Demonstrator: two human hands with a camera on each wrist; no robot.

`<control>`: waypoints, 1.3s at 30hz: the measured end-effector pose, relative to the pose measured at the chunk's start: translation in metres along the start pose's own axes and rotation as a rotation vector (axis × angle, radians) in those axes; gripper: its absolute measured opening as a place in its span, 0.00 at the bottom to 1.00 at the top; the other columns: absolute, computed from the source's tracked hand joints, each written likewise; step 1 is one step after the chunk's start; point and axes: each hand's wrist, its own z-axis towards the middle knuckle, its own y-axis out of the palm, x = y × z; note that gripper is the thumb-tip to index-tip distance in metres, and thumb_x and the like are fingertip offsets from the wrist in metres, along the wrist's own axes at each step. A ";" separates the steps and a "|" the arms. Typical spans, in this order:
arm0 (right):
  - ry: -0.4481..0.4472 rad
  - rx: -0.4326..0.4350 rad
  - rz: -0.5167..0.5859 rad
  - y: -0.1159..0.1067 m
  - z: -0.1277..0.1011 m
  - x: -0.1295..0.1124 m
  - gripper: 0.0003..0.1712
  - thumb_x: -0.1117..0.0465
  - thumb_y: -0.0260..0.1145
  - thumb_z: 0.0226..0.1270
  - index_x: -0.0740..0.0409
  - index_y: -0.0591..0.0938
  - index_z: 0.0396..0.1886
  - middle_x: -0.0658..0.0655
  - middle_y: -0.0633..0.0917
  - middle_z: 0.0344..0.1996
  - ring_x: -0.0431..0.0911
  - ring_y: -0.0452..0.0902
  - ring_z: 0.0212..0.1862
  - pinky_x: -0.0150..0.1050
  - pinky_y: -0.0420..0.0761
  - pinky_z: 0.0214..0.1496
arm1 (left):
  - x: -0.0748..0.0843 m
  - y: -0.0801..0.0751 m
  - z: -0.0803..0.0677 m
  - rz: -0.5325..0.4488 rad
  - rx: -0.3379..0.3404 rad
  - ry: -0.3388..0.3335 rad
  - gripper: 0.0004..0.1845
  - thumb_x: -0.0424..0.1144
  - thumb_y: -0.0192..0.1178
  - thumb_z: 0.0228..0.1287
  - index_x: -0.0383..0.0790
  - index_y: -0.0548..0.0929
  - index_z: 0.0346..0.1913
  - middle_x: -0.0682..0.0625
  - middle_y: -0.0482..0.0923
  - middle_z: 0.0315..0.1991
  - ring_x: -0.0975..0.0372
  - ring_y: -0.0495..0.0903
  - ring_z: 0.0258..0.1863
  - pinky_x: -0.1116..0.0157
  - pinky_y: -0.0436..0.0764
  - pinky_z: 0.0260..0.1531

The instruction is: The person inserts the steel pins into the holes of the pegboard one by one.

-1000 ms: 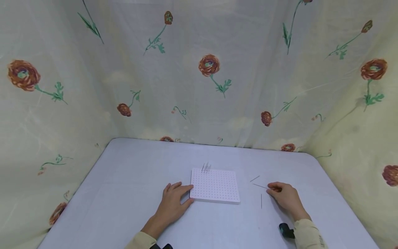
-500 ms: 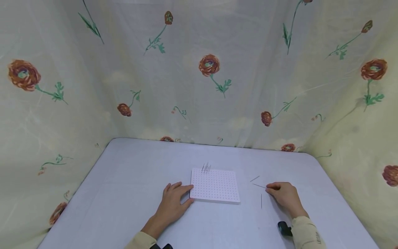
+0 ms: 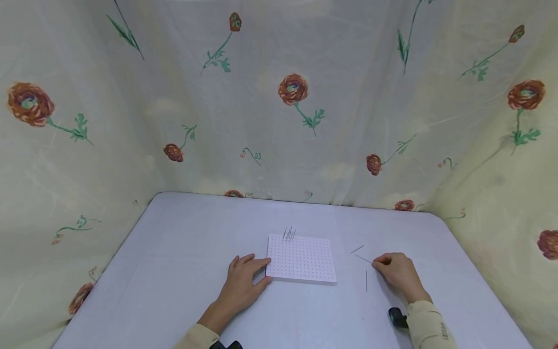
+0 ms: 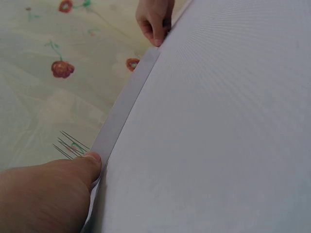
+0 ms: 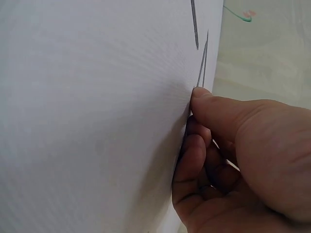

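My left hand point(image 3: 244, 283) lies at the left edge of a white pegboard point(image 3: 302, 259) dotted with small holes. Thumb and index finger touch that edge; in the left wrist view the thumb point(image 4: 90, 165) presses on the board's side. Several thin dark needles point(image 3: 289, 234) stand upright in the far left holes. To the right of the board, my right hand point(image 3: 400, 275) pinches one end of a thin metal needle point(image 5: 202, 58) between thumb and fingertips. Its free end points left and away from the hand. The other fingers are curled underneath.
Two more needles lie loose on the white table: one slanting point(image 3: 357, 249) beyond the pinched one, one lengthwise point(image 3: 366, 281) nearer the person. A flower-patterned curtain point(image 3: 261, 111) surrounds the table's back and sides. A black wrist device point(image 3: 397, 317) sits beside the right sleeve.
The right hand has shifted slightly left and its fingertips have closed on the needle's end. The needle has turned a little, its far end tipping away. The left hand and board have stayed put.
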 end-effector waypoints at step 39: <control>0.077 -0.025 0.298 -0.004 0.004 -0.004 0.21 0.50 0.49 0.74 0.64 0.76 0.48 0.59 0.84 0.41 0.37 0.78 0.37 0.28 0.79 0.35 | 0.000 -0.001 0.000 -0.017 -0.012 0.001 0.25 0.54 0.64 0.57 0.57 0.77 0.59 0.58 0.80 0.55 0.54 0.68 0.65 0.41 0.53 0.68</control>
